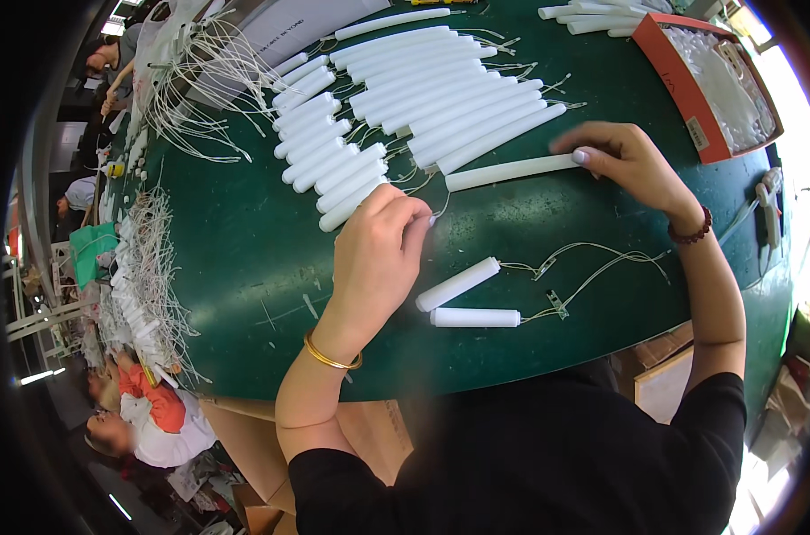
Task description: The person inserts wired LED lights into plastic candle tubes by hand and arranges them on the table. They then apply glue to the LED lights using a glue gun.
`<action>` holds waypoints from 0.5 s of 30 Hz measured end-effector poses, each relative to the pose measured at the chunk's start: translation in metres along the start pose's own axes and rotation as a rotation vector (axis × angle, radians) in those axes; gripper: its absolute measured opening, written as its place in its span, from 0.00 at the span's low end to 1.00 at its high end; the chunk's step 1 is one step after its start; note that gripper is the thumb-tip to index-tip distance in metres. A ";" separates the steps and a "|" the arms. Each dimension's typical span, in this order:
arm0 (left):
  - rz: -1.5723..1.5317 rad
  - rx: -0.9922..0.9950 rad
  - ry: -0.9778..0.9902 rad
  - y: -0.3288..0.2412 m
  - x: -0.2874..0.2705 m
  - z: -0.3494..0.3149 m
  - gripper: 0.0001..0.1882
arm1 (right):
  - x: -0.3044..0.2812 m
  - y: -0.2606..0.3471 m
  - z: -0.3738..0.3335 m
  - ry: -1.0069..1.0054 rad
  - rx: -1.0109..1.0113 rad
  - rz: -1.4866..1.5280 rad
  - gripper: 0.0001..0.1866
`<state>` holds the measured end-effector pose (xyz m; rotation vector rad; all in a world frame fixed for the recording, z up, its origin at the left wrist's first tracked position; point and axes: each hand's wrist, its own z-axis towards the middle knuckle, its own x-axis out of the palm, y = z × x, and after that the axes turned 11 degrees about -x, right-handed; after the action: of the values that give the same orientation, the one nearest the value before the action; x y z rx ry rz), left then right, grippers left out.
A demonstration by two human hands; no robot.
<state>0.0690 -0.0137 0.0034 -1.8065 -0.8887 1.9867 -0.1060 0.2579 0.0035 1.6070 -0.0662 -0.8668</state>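
Note:
A long white tube [512, 172] lies slanted in front of me, below a row of similar tubes. My right hand [628, 160] has its thumb and fingers closed on the tube's right end. From its left end a thin wire [447, 205] runs to the fingertips of my left hand [382, 241], which are pinched together on it. Nearer to me rest two short white tubes, one tilted [458, 284] and one level [476, 317]. Their wires lead to small circuit boards [558, 304] on the right.
Long white tubes [458, 98] and shorter ones [320, 160] lie in rows on the green table [235, 267]. A red box [659, 62] of clear plastic pieces stands at the far right. Bundled white wires [204, 80] spread at the far left. Another person [164, 419] sits at the left.

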 end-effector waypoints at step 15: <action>0.066 -0.028 -0.085 0.000 0.005 0.000 0.02 | 0.008 -0.007 0.004 -0.059 0.034 0.041 0.12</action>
<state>0.0688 -0.0109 -0.0007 -1.7998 -0.8970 2.1166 -0.1056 0.2524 -0.0060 1.6070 -0.1552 -0.8854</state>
